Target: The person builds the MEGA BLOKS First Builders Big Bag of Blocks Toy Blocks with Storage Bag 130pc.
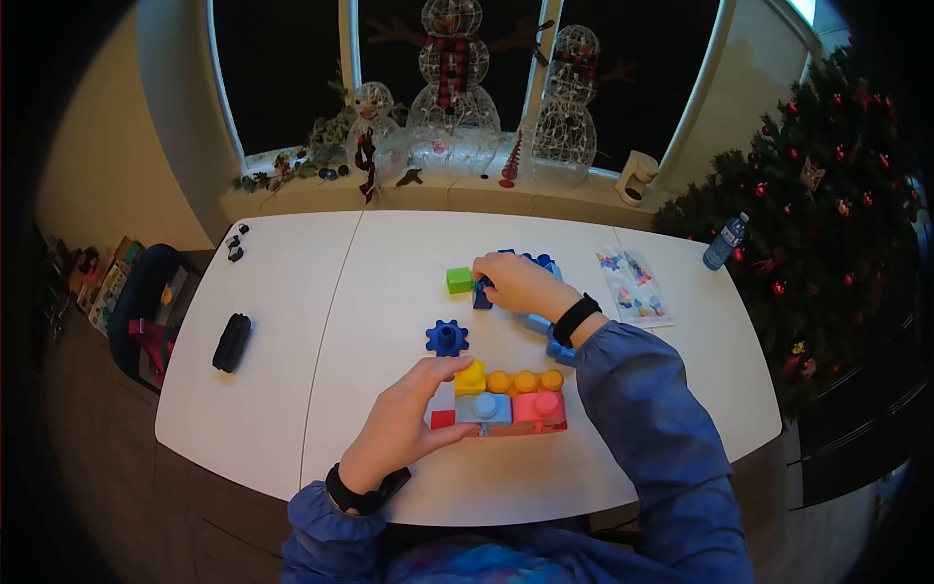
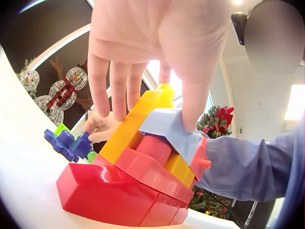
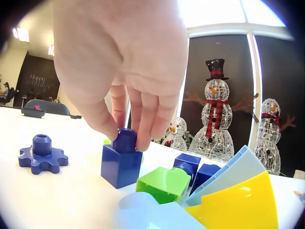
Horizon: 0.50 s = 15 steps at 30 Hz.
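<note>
My left hand [image 1: 404, 419] spans a built-up toy block assembly [image 1: 506, 433] at the near middle of the table. Its thumb lies against the light blue block [image 2: 164, 125], and a fingertip meets the yellow block [image 1: 470, 378] on top. Red blocks [image 2: 105, 193] form the base, with orange and pink pieces above. Farther back, my right hand [image 1: 525, 284] pinches the round peg of a dark blue block [image 3: 121, 164] between thumb and fingers. That block stands upright, close over the tabletop. Just left of it sits a bright green block [image 1: 458, 280].
A dark blue gear [image 1: 448, 338] lies between the hands. Light blue, green and yellow blocks [image 3: 243, 200] are by the right hand. An instruction sheet [image 1: 634, 287] and a water bottle [image 1: 726, 241] are at the right, a black case [image 1: 232, 343] at the left.
</note>
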{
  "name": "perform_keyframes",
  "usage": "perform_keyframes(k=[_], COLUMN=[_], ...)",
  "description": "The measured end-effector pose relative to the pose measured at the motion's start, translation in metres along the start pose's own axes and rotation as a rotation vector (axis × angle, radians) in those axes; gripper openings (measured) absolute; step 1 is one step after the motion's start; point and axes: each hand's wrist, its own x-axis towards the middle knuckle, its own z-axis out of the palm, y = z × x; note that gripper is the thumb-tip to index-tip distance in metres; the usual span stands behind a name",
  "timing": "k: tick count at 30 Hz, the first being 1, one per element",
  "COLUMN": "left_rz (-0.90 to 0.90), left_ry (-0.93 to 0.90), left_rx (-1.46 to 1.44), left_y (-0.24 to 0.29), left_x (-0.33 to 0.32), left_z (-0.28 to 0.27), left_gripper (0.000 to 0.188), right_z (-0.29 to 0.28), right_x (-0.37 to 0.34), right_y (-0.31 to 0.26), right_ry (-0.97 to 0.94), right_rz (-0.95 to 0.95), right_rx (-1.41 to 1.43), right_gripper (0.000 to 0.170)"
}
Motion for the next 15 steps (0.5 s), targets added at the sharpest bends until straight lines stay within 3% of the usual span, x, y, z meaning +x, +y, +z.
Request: perform_keyframes(k=[7, 13, 15], left_rz=[0.007, 0.020, 0.023], left_ry=[0.010, 0.019, 0.024], left_rx=[0.004, -0.003, -0.003], left_y=[-0.001, -0.003, -0.002], left_x=[0.000, 0.000, 0.000], left_z=[0.001, 0.002, 0.001], left_gripper=[0.081, 0.082, 0.082], right_z=[-0.074, -0.079, -0.078], right_x=[-0.058, -0.102, -0.105], right_y=[-0.060, -0.090, -0.099], right_ry=[0.137, 0.221, 0.175], right_rz=[0.022, -0.151, -0.111], right_rx=[0.374, 0.496, 0.550], right_gripper=[0.020, 0.028, 0.029])
